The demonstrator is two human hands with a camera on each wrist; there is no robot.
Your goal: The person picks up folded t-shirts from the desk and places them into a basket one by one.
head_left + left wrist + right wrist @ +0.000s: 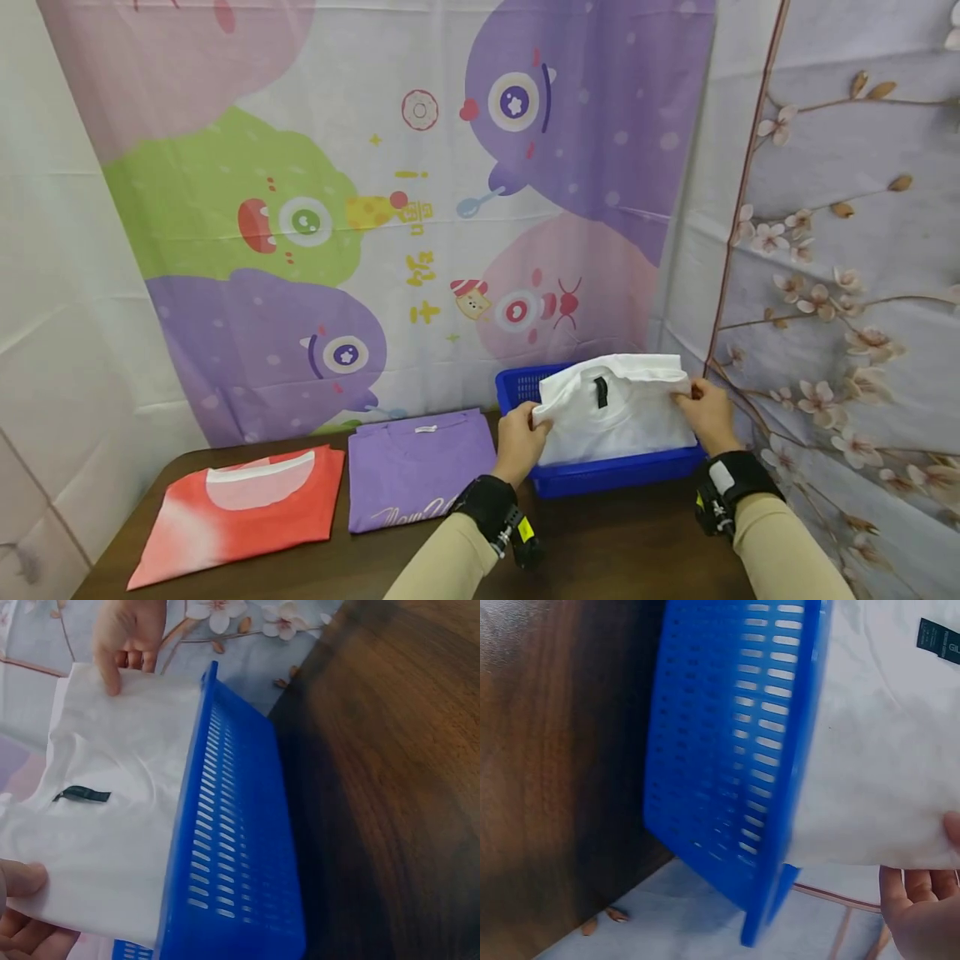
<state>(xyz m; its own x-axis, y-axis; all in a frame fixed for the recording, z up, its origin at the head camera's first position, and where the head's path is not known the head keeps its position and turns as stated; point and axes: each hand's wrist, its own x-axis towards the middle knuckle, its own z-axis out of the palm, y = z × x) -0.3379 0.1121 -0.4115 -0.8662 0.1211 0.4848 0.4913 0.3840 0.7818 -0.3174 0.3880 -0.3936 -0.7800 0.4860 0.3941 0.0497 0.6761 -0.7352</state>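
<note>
A folded white T-shirt [615,417] with a dark neck label is held upright at the blue perforated basket [615,477], its lower part hidden behind the front wall. My left hand [521,442] pinches the shirt's left side, thumb in front and fingers behind. On the opposite side my right hand [708,415] pinches it the same way. In the left wrist view the shirt [112,757] spans between both hands just inside the basket rim [196,765]. The right wrist view shows the right hand [922,907] at the shirt's side edge.
Left of the basket lies a folded purple T-shirt [420,467] with light lettering. A folded red and white shirt [247,508] lies farther left on the dark wooden table [600,546]. A cartoon curtain [420,208] hangs behind, and a floral curtain [840,250] borders the right side.
</note>
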